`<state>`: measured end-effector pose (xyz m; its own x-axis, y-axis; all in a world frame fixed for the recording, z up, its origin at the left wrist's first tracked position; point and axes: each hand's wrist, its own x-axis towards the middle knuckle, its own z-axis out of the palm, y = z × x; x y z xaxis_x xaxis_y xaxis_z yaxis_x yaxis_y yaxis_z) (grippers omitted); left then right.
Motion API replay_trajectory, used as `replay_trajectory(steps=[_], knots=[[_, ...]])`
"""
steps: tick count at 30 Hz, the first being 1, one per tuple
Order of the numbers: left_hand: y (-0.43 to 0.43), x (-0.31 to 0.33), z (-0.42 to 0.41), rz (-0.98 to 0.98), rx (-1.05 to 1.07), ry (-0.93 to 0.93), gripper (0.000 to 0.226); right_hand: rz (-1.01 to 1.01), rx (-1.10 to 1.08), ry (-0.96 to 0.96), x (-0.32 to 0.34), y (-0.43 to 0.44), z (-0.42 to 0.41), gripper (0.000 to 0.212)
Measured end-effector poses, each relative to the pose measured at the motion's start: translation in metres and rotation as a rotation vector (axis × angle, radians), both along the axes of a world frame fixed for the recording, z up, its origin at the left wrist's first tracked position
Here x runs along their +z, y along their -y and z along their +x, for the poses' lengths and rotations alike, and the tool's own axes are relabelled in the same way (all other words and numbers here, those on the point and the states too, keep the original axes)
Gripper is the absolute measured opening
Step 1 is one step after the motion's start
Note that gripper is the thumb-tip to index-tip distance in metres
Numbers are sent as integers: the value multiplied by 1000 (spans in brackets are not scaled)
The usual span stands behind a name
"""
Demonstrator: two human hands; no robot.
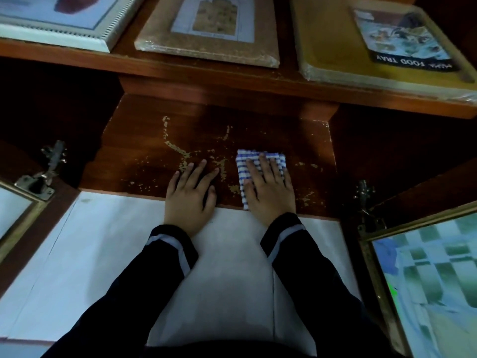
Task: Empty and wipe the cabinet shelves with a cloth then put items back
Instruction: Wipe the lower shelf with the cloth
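A brown wooden cabinet shelf [144, 156] with chipped, flaking patches lies in front of me, bare of items. My right hand [269, 187] presses flat on a folded blue-and-white checked cloth [258, 157] at the shelf's front right of centre. My left hand [191, 192] rests flat on the bare wood just left of the cloth, fingers spread. Both hands wear dark sleeves with a pale stripe.
On the ledge above lie a white picture frame [59, 27], a wrapped brown frame [206, 29] and a wrapped yellow food tray [374, 45]. Open glass cabinet doors [423, 275] with metal hinges [46, 174] flank the shelf. A white paper-lined surface [90, 254] lies below it.
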<state>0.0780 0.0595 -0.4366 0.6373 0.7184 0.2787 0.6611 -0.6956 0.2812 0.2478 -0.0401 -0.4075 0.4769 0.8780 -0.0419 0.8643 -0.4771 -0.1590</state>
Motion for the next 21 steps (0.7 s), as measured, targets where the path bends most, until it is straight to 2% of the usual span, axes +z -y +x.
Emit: replay_trajectory(steps=[4, 11, 15, 21], knots=[[1, 1, -1, -11, 2, -7, 50, -23, -115, -34, 4, -21, 7, 57], [3, 4, -1, -31, 3, 3, 52, -26, -98, -31, 3, -25, -3, 57], [4, 3, -2, -69, 110, 27, 54, 2, -56, -8, 0, -9, -12, 62], [2, 4, -1, -106, 163, 4, 58, -35, -132, -56, 5, -46, 21, 56]])
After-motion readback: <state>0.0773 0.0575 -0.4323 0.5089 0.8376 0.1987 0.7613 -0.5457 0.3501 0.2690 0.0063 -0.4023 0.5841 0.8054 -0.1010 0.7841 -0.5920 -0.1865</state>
